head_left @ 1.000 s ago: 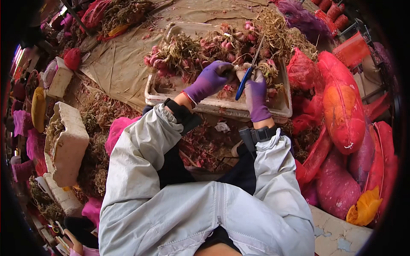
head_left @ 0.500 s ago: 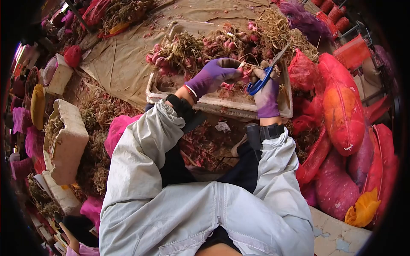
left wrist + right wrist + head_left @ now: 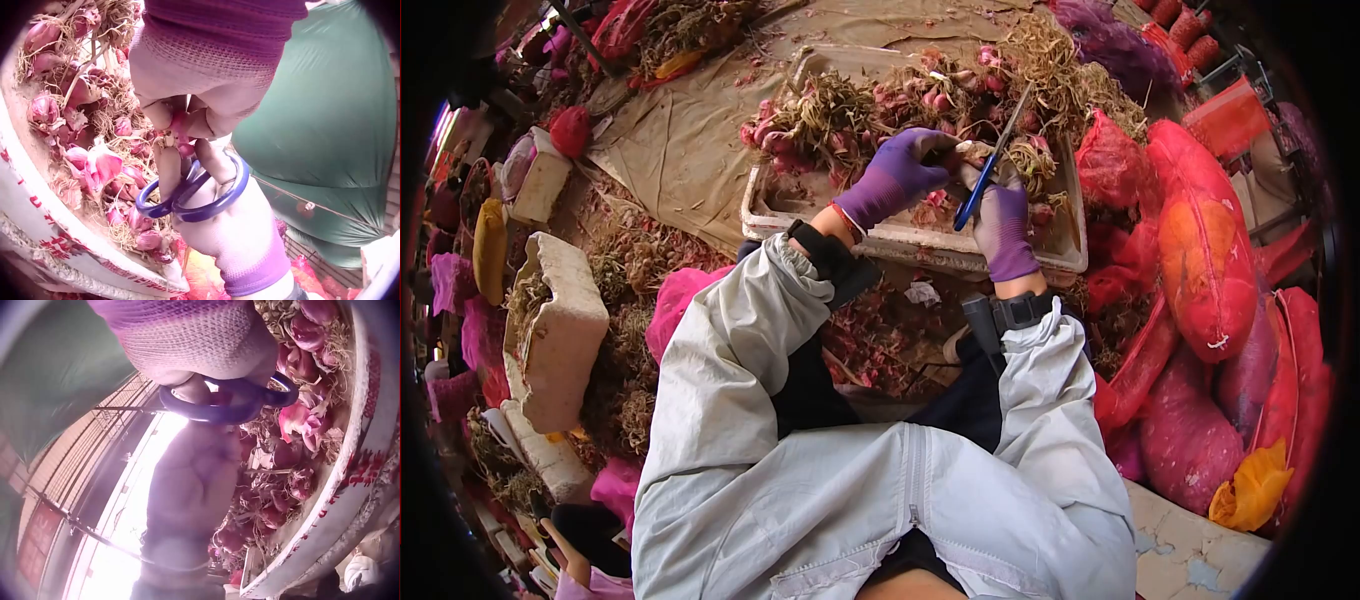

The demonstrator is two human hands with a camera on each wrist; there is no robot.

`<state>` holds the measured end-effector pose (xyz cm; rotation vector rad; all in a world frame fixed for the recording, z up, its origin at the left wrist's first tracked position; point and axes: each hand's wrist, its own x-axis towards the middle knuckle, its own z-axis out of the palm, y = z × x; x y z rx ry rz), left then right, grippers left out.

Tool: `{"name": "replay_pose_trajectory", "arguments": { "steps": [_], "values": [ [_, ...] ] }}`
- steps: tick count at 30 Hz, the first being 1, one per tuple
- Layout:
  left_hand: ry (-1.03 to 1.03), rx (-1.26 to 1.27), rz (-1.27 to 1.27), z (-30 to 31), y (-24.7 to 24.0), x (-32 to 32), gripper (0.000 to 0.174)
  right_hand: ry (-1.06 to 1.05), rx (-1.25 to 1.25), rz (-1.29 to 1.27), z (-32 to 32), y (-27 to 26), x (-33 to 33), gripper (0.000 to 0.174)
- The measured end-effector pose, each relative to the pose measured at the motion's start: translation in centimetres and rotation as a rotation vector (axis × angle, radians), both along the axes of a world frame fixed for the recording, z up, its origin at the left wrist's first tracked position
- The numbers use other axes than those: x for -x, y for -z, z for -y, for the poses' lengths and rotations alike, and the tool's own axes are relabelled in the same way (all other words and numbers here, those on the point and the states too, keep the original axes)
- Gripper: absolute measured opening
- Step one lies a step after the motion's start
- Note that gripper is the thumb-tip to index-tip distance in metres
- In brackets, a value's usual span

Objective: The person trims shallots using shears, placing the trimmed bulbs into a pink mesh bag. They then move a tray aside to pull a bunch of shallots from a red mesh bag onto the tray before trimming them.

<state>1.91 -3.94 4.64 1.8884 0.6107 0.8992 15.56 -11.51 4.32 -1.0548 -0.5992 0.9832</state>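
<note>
My left hand [image 3: 900, 178], in a purple glove with pale finger parts, pinches a small pink shallot [image 3: 182, 128] between thumb and fingers. Close against it, my right hand [image 3: 1005, 220], gloved alike, holds scissors [image 3: 990, 172] with blue handles. The handle loops [image 3: 215, 206] sit around the right fingers, and the blades point away from me in the head view. Fingertips of both hands meet at the shallot. Beneath and beyond them, a heap of shallots [image 3: 940, 102] with dry roots and stalks lies in a white foam tray [image 3: 920, 247].
Red net sacks [image 3: 1200, 240] are piled at the right. A tipped foam box [image 3: 565, 335] stands at the left among dry stalks. Loose pink skins [image 3: 880, 345] litter the ground by my feet. A brown sheet [image 3: 675, 165] spreads beyond the tray.
Half a second ago the right hand stood farther right with the scissors slanted right; it has come back to the left hand and the blades have turned more upright. The left hand has shifted slightly.
</note>
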Motion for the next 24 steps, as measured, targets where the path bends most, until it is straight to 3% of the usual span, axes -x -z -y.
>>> {"name": "replay_pose_trajectory", "arguments": {
  "steps": [3,5,7,11,15,17,18,20,22,24],
  "values": [
    [0.059,0.112,0.066,0.0,-0.5,-0.2,0.039,0.005,-0.007,-0.036,0.5,-0.9,0.5,0.018],
    [0.169,0.452,0.268,0.4,-0.8,-0.1,0.036,-0.053,-0.026,-0.071,0.2,-0.6,-0.2,0.020],
    [0.178,0.526,0.281,-0.3,-0.1,0.1,0.031,-0.117,-0.046,-0.107,-0.2,-0.1,-0.5,0.022],
    [0.116,0.711,0.244,-0.1,-0.8,0.4,0.025,-0.043,-0.050,-0.126,0.1,-0.8,-0.2,0.018],
    [0.110,0.624,0.185,0.1,0.6,-0.5,0.023,0.085,-0.060,-0.034,-0.2,-0.3,0.0,0.016],
    [-0.010,0.346,0.219,0.3,0.9,-0.9,0.022,0.140,-0.043,0.037,0.0,-0.5,0.2,0.017],
    [-0.013,0.347,0.216,0.5,0.7,-0.8,0.022,0.192,-0.026,0.107,0.1,-0.8,0.6,0.018],
    [-0.211,-0.026,-0.031,0.7,0.4,-0.6,0.020,0.188,-0.056,0.110,0.2,-1.2,1.0,0.018],
    [-0.182,0.022,-0.016,0.7,0.3,-0.6,0.020,0.184,-0.086,0.118,0.2,-1.0,0.6,0.020],
    [-0.152,0.065,-0.001,0.6,-0.1,-0.4,0.020,0.035,-0.087,-0.095,-0.1,-0.8,-0.2,0.016]
  ]
}}
